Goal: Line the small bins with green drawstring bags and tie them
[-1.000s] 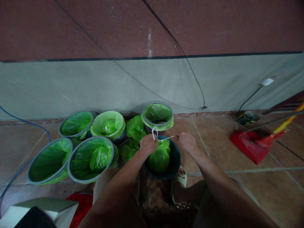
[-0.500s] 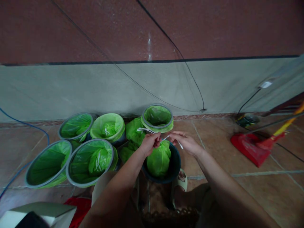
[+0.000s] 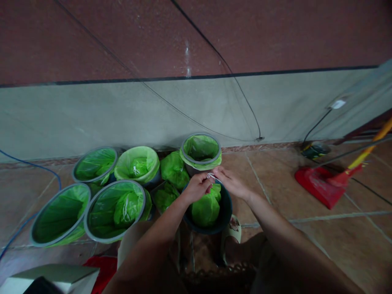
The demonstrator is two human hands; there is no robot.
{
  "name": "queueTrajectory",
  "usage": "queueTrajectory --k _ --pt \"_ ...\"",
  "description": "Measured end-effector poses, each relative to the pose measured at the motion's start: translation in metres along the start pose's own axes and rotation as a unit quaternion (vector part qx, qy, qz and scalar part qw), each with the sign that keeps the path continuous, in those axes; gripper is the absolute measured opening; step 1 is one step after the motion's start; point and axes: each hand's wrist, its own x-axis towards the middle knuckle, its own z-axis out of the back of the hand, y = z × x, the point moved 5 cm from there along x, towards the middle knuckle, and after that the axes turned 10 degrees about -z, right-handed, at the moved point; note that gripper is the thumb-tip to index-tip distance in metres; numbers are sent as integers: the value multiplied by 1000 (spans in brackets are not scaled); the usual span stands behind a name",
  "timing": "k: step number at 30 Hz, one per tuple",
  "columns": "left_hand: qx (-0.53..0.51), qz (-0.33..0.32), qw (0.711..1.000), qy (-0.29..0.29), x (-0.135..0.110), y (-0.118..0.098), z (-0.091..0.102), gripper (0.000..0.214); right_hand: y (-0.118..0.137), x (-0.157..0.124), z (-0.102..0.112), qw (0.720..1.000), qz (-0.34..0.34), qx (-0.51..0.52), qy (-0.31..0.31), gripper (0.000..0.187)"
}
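The fingers of the left hand (image 3: pixel 197 187) and right hand (image 3: pixel 233 183) pinch a thin white cord (image 3: pixel 210 175), though the exact grip is hard to make out. Just below, a bulging green plastic bag (image 3: pixel 206 210) sits in a dark round plastic bucket (image 3: pixel 227 212) on brown floor tiles (image 3: pixel 281 183)

At right, red dustpan (image 3: pixel 318 187) on tiled floor (image 3: pixel 337 234); dark cable (image 3: pixel 227 65) down the wall (image 3: pixel 122 112); blue cord (image 3: pixel 39 165) at far left.
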Motion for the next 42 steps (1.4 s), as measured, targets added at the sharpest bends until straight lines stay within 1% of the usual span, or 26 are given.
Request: queueTrajectory --k 3,5,8,10,11,14,16,18,20,21,23,25,27,29,32,35,37,39,41,42 --pt "-8 -2 1000 -26 1 -3 3 26 -9 3 -3 1000 -26 11 13 42" --pt "-20 11 998 -61 1 -4 7 24 -10 4 -1 1000 -30 7 3 38" --pt "-42 57 989 -127 0 0 15 17 -9 5 6 999 -45 12 -19 33" --pt "-57 89 983 -152 -1 4 18 12 -9 3 7 997 -74 22 -5 30" --pt "-63 101 981 -156 -2 6 20 11 -10 2 7 996 -90 25 12 29" --pt "-52 105 982 -147 -2 9 23 9 -15 -1 2 990 -119 25 76 27" --pt "8 76 989 -130 0 6 27 8 -22 -2 1 988 -119 11 96 28" --pt "106 23 989 -98 3 -1 29 3 -30 0 2 990 -112 -13 84 27" --pt "190 -29 979 -65 4 -8 28 4 -36 3 6 993 -103 -42 45 24" --pt "210 -48 975 -54 4 -10 28 7 -37 5 8 994 -97 -52 19 22" --pt "201 -72 976 -47 3 -12 25 12 -35 7 10 995 -83 -54 -28 20" --pt "174 -93 979 -54 3 -12 21 18 -29 8 8 997 -63 -28 -47 22" --pt "162 -114 977 -75 2 -12 18 21 -23 8 3 998 -49 17 -32 24" --pt "158 -125 974 -104 2 -11 16 22 -19 8 -4 996 -52 66 -6 26" --pt "130 -119 974 -144 1 -7 14 21 -21 7 -9 988 -101 116 27 30" --pt "111 -99 975 -166 0 -4 14 21 -26 4 -9 976 -161 139 48 35" --pt "107 -78 977 -168 -1 -3 15 18 -29 3 -9 969 -178 164 56 35" --pt "97 -50 981 -160 -1 0 16 14 -31 4 -9 964 -186 182 59 32" --pt "77 -19 986 -148 0 5 16 13 -35 5 -11 965 -195 168 51 26" --pt "65 -3 988 -143 0 9 16 13 -38 6 -12 968 -201 143 45 23"
